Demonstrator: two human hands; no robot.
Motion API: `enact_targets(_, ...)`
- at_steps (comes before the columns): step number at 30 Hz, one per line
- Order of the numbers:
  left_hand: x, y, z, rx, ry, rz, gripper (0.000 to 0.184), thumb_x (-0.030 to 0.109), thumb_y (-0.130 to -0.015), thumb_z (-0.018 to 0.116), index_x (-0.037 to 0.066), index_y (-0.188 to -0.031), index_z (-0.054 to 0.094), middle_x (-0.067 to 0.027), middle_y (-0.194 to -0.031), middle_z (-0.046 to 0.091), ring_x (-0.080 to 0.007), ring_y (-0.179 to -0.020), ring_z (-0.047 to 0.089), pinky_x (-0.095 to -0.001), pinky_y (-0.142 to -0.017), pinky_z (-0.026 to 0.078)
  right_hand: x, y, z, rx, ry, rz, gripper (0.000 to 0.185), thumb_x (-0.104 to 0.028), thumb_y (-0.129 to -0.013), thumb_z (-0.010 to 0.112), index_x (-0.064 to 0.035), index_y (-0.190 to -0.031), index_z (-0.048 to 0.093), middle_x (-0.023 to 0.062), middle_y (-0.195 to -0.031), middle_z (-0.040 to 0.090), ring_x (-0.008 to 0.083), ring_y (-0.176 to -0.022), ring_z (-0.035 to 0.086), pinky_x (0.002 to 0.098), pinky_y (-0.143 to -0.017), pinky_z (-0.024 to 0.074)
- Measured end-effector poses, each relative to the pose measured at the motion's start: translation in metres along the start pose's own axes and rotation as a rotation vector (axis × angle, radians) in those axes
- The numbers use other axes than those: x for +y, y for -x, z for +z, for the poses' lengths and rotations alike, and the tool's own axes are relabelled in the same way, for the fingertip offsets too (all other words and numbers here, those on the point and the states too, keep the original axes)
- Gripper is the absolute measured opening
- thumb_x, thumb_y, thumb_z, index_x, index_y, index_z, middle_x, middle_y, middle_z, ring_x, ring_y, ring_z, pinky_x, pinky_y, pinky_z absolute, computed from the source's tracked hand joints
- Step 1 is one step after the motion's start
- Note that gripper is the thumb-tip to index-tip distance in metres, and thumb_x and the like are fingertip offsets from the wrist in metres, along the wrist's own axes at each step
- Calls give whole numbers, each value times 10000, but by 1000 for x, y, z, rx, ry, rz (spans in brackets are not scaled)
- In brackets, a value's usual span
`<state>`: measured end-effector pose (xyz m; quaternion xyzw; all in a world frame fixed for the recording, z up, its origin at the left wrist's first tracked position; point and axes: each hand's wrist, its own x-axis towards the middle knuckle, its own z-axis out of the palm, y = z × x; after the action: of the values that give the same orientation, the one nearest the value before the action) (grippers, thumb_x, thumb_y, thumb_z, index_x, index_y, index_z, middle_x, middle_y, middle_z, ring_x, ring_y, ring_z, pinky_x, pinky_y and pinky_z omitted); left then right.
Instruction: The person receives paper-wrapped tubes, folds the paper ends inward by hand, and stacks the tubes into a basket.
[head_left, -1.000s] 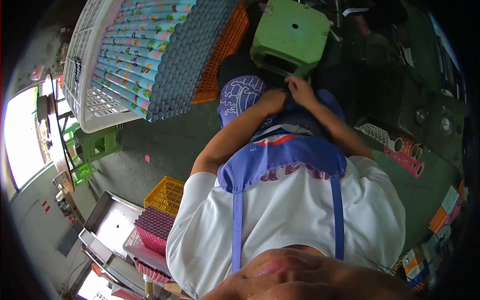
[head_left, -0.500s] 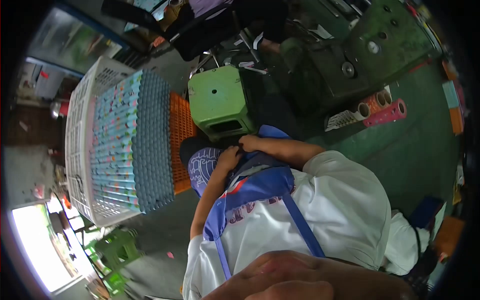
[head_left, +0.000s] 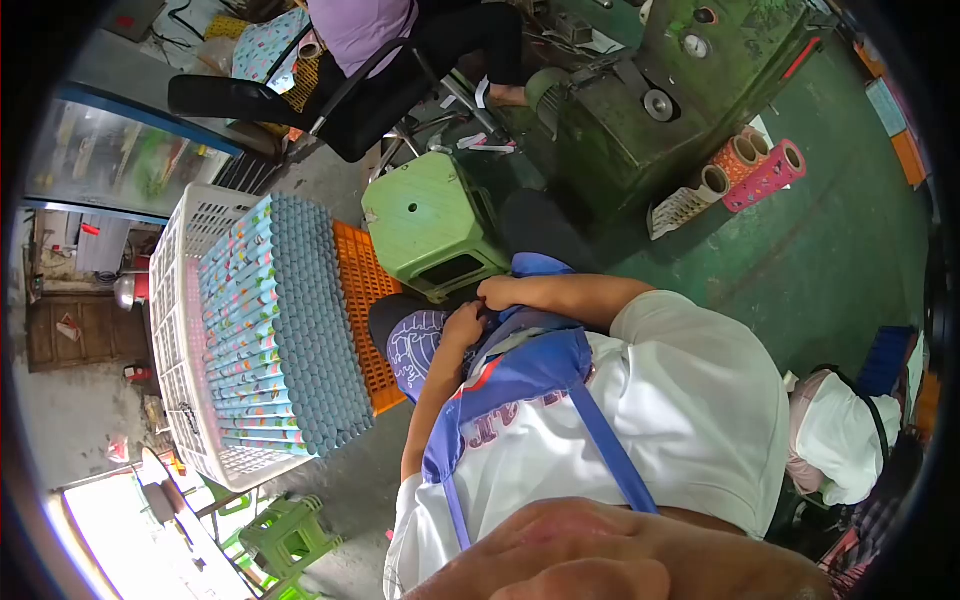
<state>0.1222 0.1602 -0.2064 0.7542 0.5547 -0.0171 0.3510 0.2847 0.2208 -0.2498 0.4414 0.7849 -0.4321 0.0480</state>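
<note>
My left hand (head_left: 465,326) and my right hand (head_left: 496,292) are close together over my lap, just in front of the green plastic stool (head_left: 420,210). Both sets of fingers are curled inward. Whatever they hold, if anything, is too small or hidden to make out. The blue apron (head_left: 530,375) over my white shirt bunches under my wrists. Left of my knees, a white plastic basket (head_left: 168,340) lies on its side, stacked with many patterned paper rolls (head_left: 325,330) whose round ends face me. An orange crate (head_left: 362,300) stands against the rolls.
A green machine (head_left: 640,120) stands ahead on the right. Several patterned rolls (head_left: 740,165) stand beside it. A person in a lilac top (head_left: 360,35) sits by a black chair (head_left: 240,100). Green stools (head_left: 285,535) are at lower left. A white cloth bundle (head_left: 840,440) is at right.
The view has shifted and tilted, so stool, basket and machine sit elsewhere in it and the scene is brighter. My hands stay together over my lap, with little visible change.
</note>
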Motion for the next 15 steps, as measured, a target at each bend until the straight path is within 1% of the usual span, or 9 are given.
enact_targets(3,-1,1,-1,-11,-40,-15,409,240,-905,657,74,-1277,620,-206,-1224,644,-406,-1116,629,-479,-948,510,-2,0,0,9,-12,-2,252,-147,-831,616,-101,-1030,763,187,-1068,728,379,-1023,685,469,-850,536)
enact_targets(5,1,5,-3,-5,-33,-23,404,241,-905,657,70,-1270,622,-209,-1219,645,-408,-1113,630,-480,-947,510,-3,-2,-1,15,-17,-2,252,-145,-835,610,-109,-1029,766,181,-1067,730,376,-1014,686,468,-845,536)
enact_targets(8,3,9,-5,3,-28,-36,395,243,-905,657,62,-1254,626,-216,-1210,647,-411,-1107,632,-483,-944,510,0,-9,-10,182,-107,-141,199,-180,-843,637,-77,-982,736,169,-972,733,373,-917,687,465,-814,533)
enact_targets(10,-2,11,-1,32,-8,-38,381,241,-903,660,61,-1238,630,-220,-1204,647,-412,-1103,634,-483,-938,512,-4,8,-45,258,-267,-119,146,-166,-856,637,-82,-947,714,162,-934,701,358,-924,663,454,-829,520)
enact_targets(12,-6,11,0,40,0,-30,375,240,-903,661,61,-1230,633,-222,-1200,647,-413,-1101,635,-483,-936,512,4,27,-90,568,-156,-214,127,-154,-865,633,-87,-948,702,169,-943,660,353,-970,635,458,-841,508)
enact_targets(13,-8,12,0,58,17,-2,366,238,-901,664,51,-1214,636,-228,-1187,650,-419,-1089,636,-477,-927,514,13,36,-126,632,28,-235,131,-154,-883,605,-75,-938,693,184,-944,624,361,-973,608,470,-834,497)
enact_targets(14,-10,13,0,74,35,26,358,236,-899,666,41,-1198,639,-234,-1174,653,-425,-1077,636,-472,-918,516,12,59,-175,748,157,-264,141,-151,-871,597,-50,-913,685,181,-920,624,378,-913,601,491,-801,492)
enact_targets(15,-11,13,1,88,53,56,351,233,-897,669,31,-1182,642,-241,-1160,656,-431,-1066,637,-467,-909,518,18,75,-221,869,306,-239,108,-122,-846,592,-45,-863,665,171,-890,615,391,-875,594,502,-770,487)
